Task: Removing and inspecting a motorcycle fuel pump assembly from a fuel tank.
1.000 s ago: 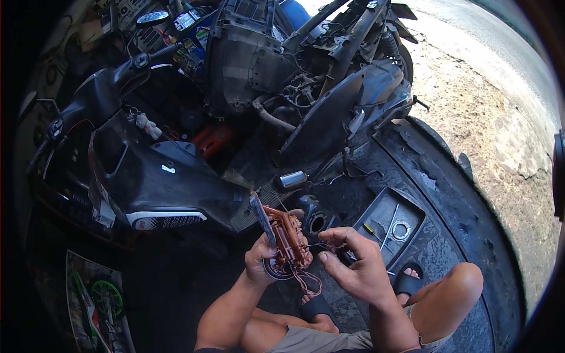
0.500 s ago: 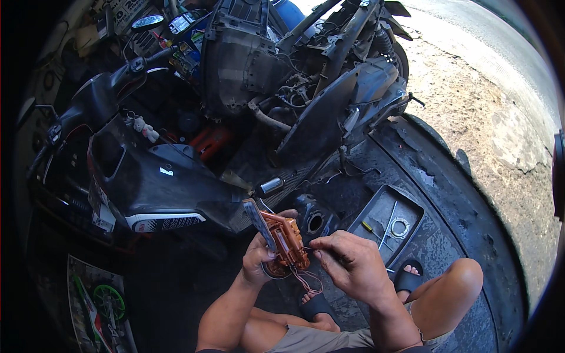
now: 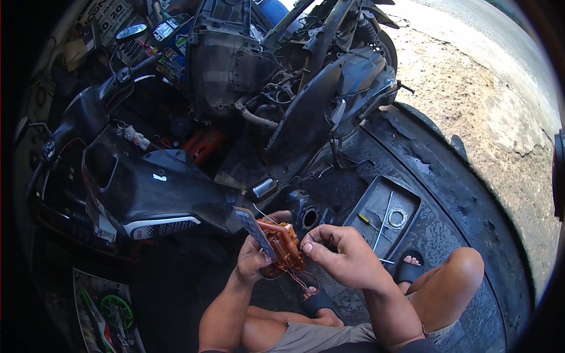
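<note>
My left hand (image 3: 254, 257) is wrapped round an orange-brown plastic fuel pump assembly (image 3: 283, 242), holding it up tilted above my lap. A flat grey panel (image 3: 252, 226) stands along its left side, and thin wires (image 3: 306, 283) loop from its lower end. At the assembly's right side is my right hand (image 3: 335, 253), thumb and forefinger pinched together. What lies between these fingertips, if anything, is too small to make out. Just beyond the hands sits a dark metal part with a round opening (image 3: 308, 217). Near it a silver cylinder (image 3: 263, 188) lies on the scooter's footboard.
A grey tray (image 3: 416, 206) at the right holds a metal ring (image 3: 397, 219), a yellow-handled screwdriver (image 3: 364, 218) and a metal rod. A black scooter body (image 3: 147, 188) fills the left. Stripped motorcycle parts (image 3: 312, 112) stand at the back. Green-wheeled picture board (image 3: 112, 312) lies lower left.
My right hand has moved slightly left, with its fingertips closer against the fuel pump assembly. The assembly has turned a little in my left hand. The whole view has shifted slightly.
</note>
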`<state>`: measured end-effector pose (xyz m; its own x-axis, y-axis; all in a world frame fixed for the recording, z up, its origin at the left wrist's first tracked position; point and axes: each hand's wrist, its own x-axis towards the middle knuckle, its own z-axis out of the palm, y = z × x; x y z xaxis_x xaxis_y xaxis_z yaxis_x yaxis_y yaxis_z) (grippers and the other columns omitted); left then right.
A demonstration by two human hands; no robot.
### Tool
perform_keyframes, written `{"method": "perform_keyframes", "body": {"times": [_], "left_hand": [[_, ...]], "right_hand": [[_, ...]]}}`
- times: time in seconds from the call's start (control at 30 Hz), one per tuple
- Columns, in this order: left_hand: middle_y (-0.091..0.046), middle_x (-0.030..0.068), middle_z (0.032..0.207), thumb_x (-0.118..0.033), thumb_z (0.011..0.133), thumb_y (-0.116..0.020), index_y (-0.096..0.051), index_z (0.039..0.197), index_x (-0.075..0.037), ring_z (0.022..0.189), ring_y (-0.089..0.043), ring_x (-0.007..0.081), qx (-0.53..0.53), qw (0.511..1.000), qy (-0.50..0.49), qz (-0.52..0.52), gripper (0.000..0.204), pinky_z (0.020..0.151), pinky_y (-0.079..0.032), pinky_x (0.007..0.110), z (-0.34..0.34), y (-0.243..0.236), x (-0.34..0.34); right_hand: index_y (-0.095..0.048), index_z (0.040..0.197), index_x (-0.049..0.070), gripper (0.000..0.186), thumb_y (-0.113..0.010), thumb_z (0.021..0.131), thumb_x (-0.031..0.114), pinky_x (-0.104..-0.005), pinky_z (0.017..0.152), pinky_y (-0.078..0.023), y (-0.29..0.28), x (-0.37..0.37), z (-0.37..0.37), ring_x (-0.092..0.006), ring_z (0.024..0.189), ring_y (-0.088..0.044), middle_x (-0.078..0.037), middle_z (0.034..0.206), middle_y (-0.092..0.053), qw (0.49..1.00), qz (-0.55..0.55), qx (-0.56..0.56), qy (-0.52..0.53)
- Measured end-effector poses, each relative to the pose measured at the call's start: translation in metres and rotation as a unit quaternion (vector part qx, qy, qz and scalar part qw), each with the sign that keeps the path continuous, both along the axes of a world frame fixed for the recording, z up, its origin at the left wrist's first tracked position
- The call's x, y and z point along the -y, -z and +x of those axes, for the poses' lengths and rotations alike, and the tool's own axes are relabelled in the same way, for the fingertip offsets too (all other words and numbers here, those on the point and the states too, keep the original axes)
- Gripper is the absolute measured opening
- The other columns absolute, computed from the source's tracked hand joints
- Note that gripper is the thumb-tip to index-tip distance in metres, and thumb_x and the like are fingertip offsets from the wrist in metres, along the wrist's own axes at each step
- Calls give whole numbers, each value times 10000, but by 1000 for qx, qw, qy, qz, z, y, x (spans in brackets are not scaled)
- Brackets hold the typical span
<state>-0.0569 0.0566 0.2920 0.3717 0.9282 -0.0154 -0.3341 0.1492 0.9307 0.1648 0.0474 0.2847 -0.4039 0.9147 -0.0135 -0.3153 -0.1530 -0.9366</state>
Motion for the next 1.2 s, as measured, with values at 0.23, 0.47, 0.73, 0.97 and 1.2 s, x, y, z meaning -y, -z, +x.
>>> {"method": "perform_keyframes", "body": {"times": [0.23,0.47,0.73,0.97,1.2], "left_hand": [[-642,181,1098,-199,650,-738,-302,1428,90,1012,-688,244,-24,999,-2,-25,937,909,-574,357,-1,-1,-1],[-621,182,1112,-143,634,-672,-270,1448,90,1035,-675,277,102,993,30,-47,937,930,-561,373,-9,8,-7],[-629,179,1120,-139,652,-674,-265,1450,92,1026,-679,262,89,995,22,-28,926,930,-561,370,-10,9,-6],[-647,180,1085,-180,664,-716,-291,1433,93,1015,-686,258,4,1000,-19,-23,920,914,-573,368,2,-4,-1],[-625,164,1147,-173,645,-660,-311,1443,77,1057,-674,243,14,999,26,-37,906,962,-553,374,-10,5,-4]], "right_hand": [[-650,1052,-74,295,-604,985,209,-268,654,-514,4,-4,0,-104,726,-638,-110,840,-695,999,-31,-4,-24],[-666,1014,6,181,-717,877,114,-348,655,-522,1,-2,0,-220,757,-677,-114,890,-672,961,251,104,57],[-665,1004,0,193,-701,891,151,-344,664,-516,3,-3,-1,-233,755,-669,-123,863,-657,942,287,157,73],[-664,1045,-41,259,-671,950,200,-273,735,-493,20,-5,-8,-79,817,-590,-45,914,-679,996,70,-44,-17],[-684,1008,-31,228,-645,948,185,-270,779,-487,28,-11,-21,-92,826,-605,-60,873,-687,994,-13,-94,52]]}}
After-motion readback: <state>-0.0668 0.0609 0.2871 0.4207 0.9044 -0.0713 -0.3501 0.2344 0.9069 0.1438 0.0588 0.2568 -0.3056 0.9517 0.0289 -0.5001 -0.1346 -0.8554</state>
